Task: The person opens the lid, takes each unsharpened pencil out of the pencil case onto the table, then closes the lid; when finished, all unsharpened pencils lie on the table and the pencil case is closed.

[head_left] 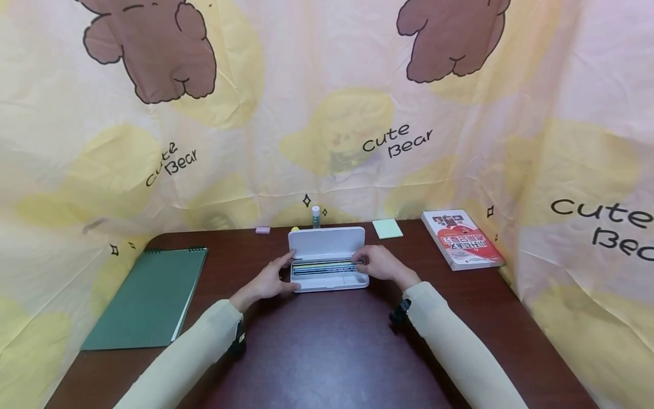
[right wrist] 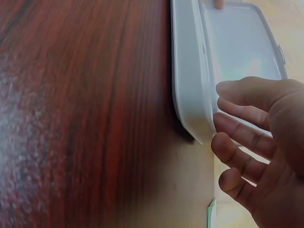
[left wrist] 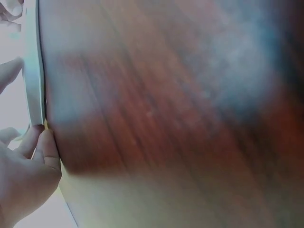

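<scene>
The white pencil case (head_left: 329,264) is lying open near the middle of the surface (head_left: 327,352), toward its far edge, with its lid standing up behind the tray and pencils (head_left: 323,267) lying in the tray.

What could go wrong, as I judge it: the case is light and the surface looks slick, so a push from one side could be sliding or tipping it, spilling the pencils, or the lid could be dropping onto fingers.

The left hand (head_left: 271,279) is resting against the case's left end, fingers mostly straight, thumb touching its front corner. The right hand (head_left: 380,264) is sitting at the right end, fingers loosely curled over the tray's rim; whether they are pinching a pencil I cannot tell.
</scene>
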`<action>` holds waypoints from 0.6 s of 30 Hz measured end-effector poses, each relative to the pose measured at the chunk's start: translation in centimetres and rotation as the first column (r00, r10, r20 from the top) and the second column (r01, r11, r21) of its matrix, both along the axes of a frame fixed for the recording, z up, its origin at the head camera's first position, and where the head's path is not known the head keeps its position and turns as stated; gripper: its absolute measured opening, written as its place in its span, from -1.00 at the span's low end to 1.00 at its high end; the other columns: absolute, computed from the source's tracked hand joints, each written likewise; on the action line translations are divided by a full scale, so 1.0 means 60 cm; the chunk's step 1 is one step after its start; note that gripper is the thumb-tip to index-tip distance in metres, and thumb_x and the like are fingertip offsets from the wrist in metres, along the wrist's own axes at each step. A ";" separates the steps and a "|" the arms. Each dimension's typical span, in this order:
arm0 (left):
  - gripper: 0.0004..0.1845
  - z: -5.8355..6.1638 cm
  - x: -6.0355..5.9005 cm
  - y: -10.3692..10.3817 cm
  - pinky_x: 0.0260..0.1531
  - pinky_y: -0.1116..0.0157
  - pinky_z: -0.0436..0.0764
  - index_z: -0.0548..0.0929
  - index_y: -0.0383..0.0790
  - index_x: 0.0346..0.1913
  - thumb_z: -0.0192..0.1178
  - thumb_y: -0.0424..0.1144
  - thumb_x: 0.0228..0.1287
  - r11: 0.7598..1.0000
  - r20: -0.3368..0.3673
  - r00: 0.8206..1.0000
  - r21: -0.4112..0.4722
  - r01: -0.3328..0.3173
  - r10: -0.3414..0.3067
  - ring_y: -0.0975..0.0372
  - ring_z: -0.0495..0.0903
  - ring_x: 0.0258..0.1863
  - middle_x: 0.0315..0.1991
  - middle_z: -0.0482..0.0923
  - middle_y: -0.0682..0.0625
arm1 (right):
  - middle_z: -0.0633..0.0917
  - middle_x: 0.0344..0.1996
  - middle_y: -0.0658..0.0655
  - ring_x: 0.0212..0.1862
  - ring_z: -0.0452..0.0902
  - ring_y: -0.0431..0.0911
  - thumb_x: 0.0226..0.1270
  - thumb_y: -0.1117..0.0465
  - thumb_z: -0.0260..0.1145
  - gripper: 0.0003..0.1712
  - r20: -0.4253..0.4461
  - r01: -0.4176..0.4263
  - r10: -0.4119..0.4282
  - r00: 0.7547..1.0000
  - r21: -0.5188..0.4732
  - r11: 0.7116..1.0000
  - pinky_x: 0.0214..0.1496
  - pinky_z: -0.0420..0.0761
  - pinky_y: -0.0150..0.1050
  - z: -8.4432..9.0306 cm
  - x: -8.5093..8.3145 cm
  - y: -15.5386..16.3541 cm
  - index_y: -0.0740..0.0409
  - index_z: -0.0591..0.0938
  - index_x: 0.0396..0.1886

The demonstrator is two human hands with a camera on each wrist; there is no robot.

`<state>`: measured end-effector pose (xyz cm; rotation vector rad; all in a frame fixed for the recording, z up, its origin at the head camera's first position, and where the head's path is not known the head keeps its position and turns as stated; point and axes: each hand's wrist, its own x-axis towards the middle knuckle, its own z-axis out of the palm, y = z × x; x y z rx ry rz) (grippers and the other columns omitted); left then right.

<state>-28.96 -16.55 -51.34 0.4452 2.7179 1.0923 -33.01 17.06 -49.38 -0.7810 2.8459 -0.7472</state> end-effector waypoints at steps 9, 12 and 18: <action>0.09 -0.007 -0.002 0.000 0.42 -0.08 0.24 0.07 -0.04 0.60 0.49 0.03 0.09 1.000 -0.031 0.999 -0.027 0.007 -0.008 0.01 0.36 0.34 0.34 0.44 -0.13 | 0.77 -0.15 0.04 -0.10 0.64 -0.08 0.26 0.19 0.43 -0.77 -0.052 -0.024 0.027 0.998 0.051 0.998 0.04 0.63 -0.09 -0.008 -0.011 -0.005 0.09 0.79 -0.09; 0.09 -0.007 -0.002 0.001 0.43 -0.10 0.21 0.07 -0.03 0.60 0.50 0.02 0.09 1.000 -0.028 1.000 -0.024 0.004 -0.005 0.00 0.34 0.37 0.36 0.43 -0.13 | 0.77 -0.15 0.03 -0.08 0.64 -0.08 0.27 0.18 0.43 -0.77 -0.044 -0.022 0.024 0.999 0.060 0.998 0.05 0.63 -0.09 -0.009 -0.012 -0.007 0.07 0.79 -0.09; 0.10 -0.006 -0.002 0.002 0.49 -0.06 0.16 0.05 -0.04 0.60 0.51 -0.04 0.09 1.000 -0.021 1.000 0.005 0.022 -0.021 0.03 0.32 0.44 0.43 0.39 -0.16 | 0.76 -0.19 0.00 -0.13 0.63 -0.11 0.28 0.19 0.42 -0.82 -0.028 -0.021 0.023 0.999 0.071 0.997 0.05 0.63 -0.10 -0.004 -0.013 -0.011 0.06 0.79 -0.14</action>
